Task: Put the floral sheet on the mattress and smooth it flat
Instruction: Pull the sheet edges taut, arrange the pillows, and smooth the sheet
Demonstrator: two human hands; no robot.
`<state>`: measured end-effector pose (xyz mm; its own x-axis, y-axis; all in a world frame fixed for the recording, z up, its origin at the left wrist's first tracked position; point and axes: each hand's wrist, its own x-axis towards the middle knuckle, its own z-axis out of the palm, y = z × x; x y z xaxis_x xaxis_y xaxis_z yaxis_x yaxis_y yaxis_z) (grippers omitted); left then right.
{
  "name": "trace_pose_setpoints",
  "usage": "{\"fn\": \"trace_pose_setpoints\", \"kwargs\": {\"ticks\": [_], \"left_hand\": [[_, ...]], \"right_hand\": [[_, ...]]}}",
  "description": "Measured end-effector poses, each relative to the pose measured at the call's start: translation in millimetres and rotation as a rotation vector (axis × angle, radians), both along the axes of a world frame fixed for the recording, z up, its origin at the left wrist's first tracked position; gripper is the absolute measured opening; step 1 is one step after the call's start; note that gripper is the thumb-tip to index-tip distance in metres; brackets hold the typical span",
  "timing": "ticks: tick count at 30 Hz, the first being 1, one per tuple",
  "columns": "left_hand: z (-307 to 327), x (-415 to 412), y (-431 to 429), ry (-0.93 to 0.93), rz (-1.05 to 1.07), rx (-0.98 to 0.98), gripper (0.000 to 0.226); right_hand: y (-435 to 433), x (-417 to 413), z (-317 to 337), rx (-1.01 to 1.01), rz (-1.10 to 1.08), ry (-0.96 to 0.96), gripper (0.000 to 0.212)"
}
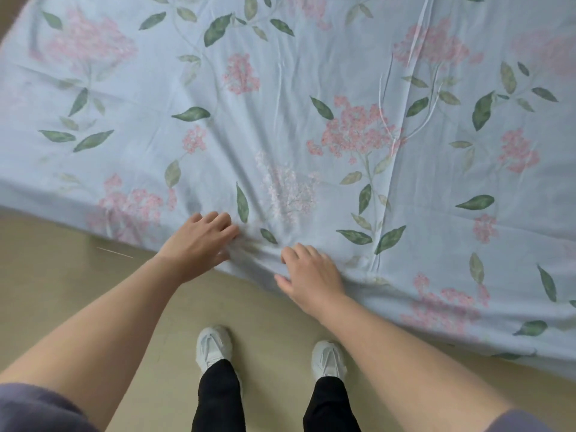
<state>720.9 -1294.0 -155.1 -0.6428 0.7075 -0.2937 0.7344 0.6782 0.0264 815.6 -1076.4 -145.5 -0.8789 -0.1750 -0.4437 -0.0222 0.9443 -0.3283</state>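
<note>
The floral sheet (280,104), pale blue with pink flower clusters and green leaves, covers the whole mattress and hangs over its near edge. The mattress itself is hidden under it. My left hand (199,241) grips the cloth at the near edge, fingers curled into a bunch of fabric. My right hand (311,272) sits just to its right on the same edge, fingers curled over the hanging fabric. Creases fan out from between the two hands up across the sheet. Long wrinkles run down the right half.
A beige floor (78,275) lies in front of the bed. My two feet in white shoes (215,344) stand on it close to the near edge. The bed's left corner shows at the upper left, with darker floor beyond it.
</note>
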Motion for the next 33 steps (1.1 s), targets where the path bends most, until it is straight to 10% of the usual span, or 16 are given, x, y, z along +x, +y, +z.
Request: {"fn": "trace_pose_setpoints", "kwargs": {"ticks": [11,33], "left_hand": [[8.5,-28.2,-62.3,-0.004,0.084,0.084,0.028],[21.0,-54.5,-44.9,-0.040,0.403,0.238,0.028]], "right_hand": [[-92.8,-48.9,-8.0,0.081,-0.159,0.061,0.010],[-91.6,-77.2,15.6,0.072,-0.371,0.045,0.032]]}}
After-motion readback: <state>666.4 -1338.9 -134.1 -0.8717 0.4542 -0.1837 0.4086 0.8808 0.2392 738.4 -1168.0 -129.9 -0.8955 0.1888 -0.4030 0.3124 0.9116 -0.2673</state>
